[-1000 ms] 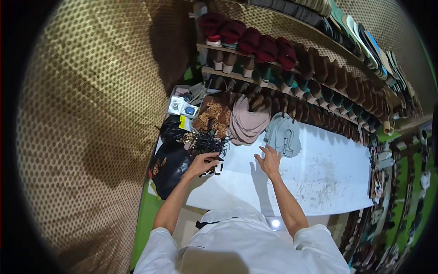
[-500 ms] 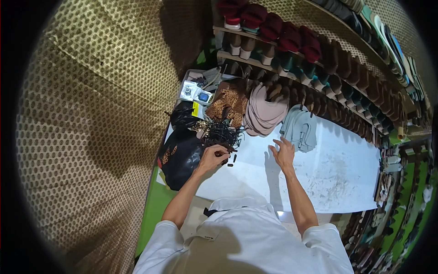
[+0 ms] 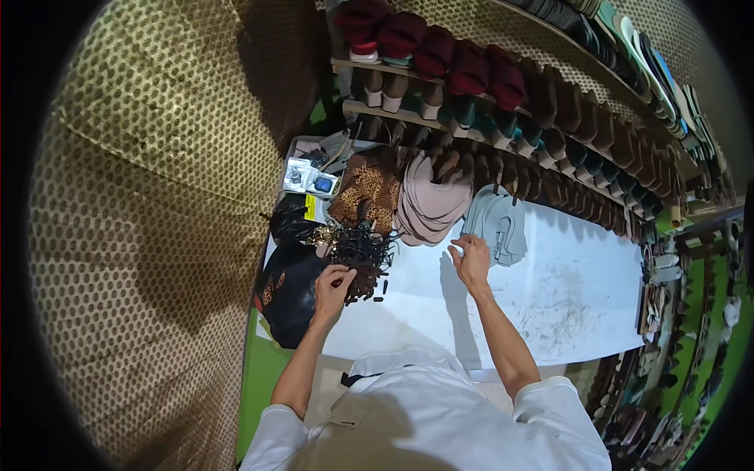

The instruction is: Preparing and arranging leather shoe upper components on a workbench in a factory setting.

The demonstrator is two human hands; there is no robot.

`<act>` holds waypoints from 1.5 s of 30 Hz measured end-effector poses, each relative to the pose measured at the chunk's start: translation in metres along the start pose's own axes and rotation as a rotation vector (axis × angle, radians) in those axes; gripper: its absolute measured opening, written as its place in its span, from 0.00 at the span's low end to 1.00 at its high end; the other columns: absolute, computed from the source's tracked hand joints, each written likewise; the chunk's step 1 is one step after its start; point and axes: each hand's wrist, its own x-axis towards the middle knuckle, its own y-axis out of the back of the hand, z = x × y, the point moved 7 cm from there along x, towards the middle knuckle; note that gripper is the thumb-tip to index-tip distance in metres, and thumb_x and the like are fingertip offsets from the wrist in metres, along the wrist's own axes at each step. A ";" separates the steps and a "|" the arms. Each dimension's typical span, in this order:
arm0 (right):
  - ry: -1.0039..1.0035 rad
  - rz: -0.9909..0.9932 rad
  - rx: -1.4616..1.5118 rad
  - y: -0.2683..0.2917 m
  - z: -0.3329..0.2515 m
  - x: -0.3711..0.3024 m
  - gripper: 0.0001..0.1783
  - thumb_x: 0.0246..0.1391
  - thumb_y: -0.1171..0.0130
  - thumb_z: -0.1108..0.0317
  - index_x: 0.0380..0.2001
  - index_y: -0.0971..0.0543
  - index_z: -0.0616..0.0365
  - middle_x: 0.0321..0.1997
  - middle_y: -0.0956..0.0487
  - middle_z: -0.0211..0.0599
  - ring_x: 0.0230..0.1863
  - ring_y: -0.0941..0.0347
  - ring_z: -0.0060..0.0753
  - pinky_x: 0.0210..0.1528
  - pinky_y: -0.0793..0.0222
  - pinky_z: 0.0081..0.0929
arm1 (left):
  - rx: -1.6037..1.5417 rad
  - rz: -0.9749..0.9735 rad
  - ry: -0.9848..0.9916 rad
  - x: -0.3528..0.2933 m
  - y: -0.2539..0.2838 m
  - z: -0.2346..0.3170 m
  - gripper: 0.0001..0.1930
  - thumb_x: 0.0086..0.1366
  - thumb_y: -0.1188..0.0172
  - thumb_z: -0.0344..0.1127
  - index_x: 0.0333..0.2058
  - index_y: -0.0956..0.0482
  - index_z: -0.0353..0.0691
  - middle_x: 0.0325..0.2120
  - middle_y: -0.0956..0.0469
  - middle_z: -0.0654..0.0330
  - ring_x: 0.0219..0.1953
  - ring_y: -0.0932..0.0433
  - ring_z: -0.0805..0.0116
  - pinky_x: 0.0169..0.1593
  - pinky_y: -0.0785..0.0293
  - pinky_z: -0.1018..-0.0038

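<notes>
Left hand [image 3: 334, 280] pinches into the dark strap pile [image 3: 357, 253] at the counter's [image 3: 550, 314] left end. Right hand [image 3: 471, 259] rests open beside the grey pieces [image 3: 493, 228]. Sorting looks barely begun; most of the pile remains.

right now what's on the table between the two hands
Head view: mostly bare white table between the left hand and right hand; only small dark bits beside the left.

Left hand [image 3: 334, 281] picks at dark straps [image 3: 357, 251]; right hand [image 3: 472, 259] rests beside grey pieces [image 3: 496, 224] on the white table [image 3: 581, 290].
</notes>
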 end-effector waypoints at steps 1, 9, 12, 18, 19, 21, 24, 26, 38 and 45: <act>-0.006 0.021 -0.005 0.004 0.003 0.003 0.10 0.54 0.30 0.63 0.39 0.10 0.50 0.46 0.18 0.35 0.50 0.25 0.46 0.54 0.32 0.43 | -0.008 0.007 -0.037 0.004 -0.006 0.008 0.10 0.64 0.29 0.33 0.36 0.14 0.30 0.36 0.17 0.55 0.35 0.19 0.66 0.39 0.26 0.71; 0.066 0.036 -0.029 0.011 -0.009 0.043 0.12 0.54 0.30 0.64 0.41 0.11 0.52 0.48 0.18 0.36 0.52 0.26 0.46 0.55 0.32 0.44 | 0.141 -0.142 -0.350 0.048 -0.072 0.057 0.10 0.61 0.27 0.32 0.40 0.12 0.35 0.40 0.16 0.53 0.48 0.20 0.53 0.54 0.26 0.63; 0.184 0.038 -0.055 0.003 -0.027 0.061 0.13 0.51 0.30 0.65 0.42 0.11 0.49 0.49 0.19 0.34 0.55 0.27 0.45 0.60 0.34 0.44 | 0.211 -0.246 -0.472 0.062 -0.106 0.072 0.11 0.63 0.30 0.35 0.41 0.12 0.35 0.41 0.17 0.54 0.49 0.22 0.52 0.54 0.26 0.62; 0.357 -0.036 -0.140 -0.028 -0.046 0.088 0.11 0.49 0.31 0.66 0.38 0.12 0.46 0.48 0.20 0.33 0.57 0.28 0.44 0.67 0.38 0.47 | 0.287 -0.296 -0.516 0.083 -0.158 0.079 0.08 0.64 0.35 0.34 0.39 0.12 0.38 0.42 0.18 0.56 0.51 0.23 0.55 0.55 0.30 0.58; 0.383 -0.073 -0.176 -0.034 -0.044 0.091 0.09 0.50 0.32 0.66 0.37 0.12 0.46 0.48 0.20 0.33 0.57 0.28 0.43 0.67 0.39 0.48 | 0.291 -0.300 -0.523 0.085 -0.165 0.079 0.08 0.64 0.35 0.34 0.38 0.12 0.38 0.43 0.18 0.56 0.51 0.23 0.55 0.56 0.30 0.58; 0.404 -0.087 -0.193 -0.038 -0.035 0.100 0.08 0.51 0.33 0.66 0.37 0.13 0.46 0.46 0.19 0.33 0.55 0.26 0.43 0.67 0.39 0.49 | 0.293 -0.304 -0.531 0.091 -0.176 0.078 0.08 0.63 0.35 0.34 0.38 0.12 0.38 0.43 0.19 0.56 0.51 0.23 0.55 0.56 0.30 0.58; 0.395 -0.098 -0.170 -0.037 -0.033 0.117 0.07 0.54 0.35 0.65 0.37 0.14 0.48 0.42 0.18 0.35 0.51 0.24 0.43 0.66 0.38 0.49 | 0.295 -0.293 -0.542 0.099 -0.183 0.075 0.08 0.62 0.35 0.32 0.39 0.12 0.38 0.46 0.19 0.54 0.53 0.24 0.52 0.58 0.30 0.58; 0.359 -0.092 -0.138 -0.029 -0.031 0.130 0.07 0.55 0.36 0.65 0.37 0.14 0.50 0.40 0.17 0.36 0.49 0.23 0.44 0.65 0.37 0.49 | 0.283 -0.249 -0.612 0.102 -0.185 0.084 0.14 0.60 0.35 0.32 0.45 0.14 0.40 0.54 0.22 0.51 0.57 0.27 0.49 0.61 0.32 0.57; 0.388 0.187 -0.103 0.050 -0.060 0.191 0.11 0.52 0.35 0.71 0.40 0.15 0.51 0.38 0.19 0.35 0.46 0.23 0.43 0.60 0.34 0.44 | 0.688 -0.496 -0.375 0.110 -0.219 0.057 0.43 0.59 0.31 0.43 0.73 0.38 0.54 0.72 0.40 0.52 0.73 0.46 0.47 0.67 0.58 0.27; 0.532 0.337 -0.066 0.125 -0.083 0.141 0.15 0.48 0.32 0.75 0.42 0.16 0.52 0.41 0.18 0.35 0.48 0.24 0.45 0.57 0.32 0.45 | 0.490 -0.322 -0.422 0.072 -0.199 0.069 0.34 0.64 0.35 0.41 0.69 0.32 0.53 0.71 0.39 0.49 0.75 0.47 0.45 0.69 0.56 0.31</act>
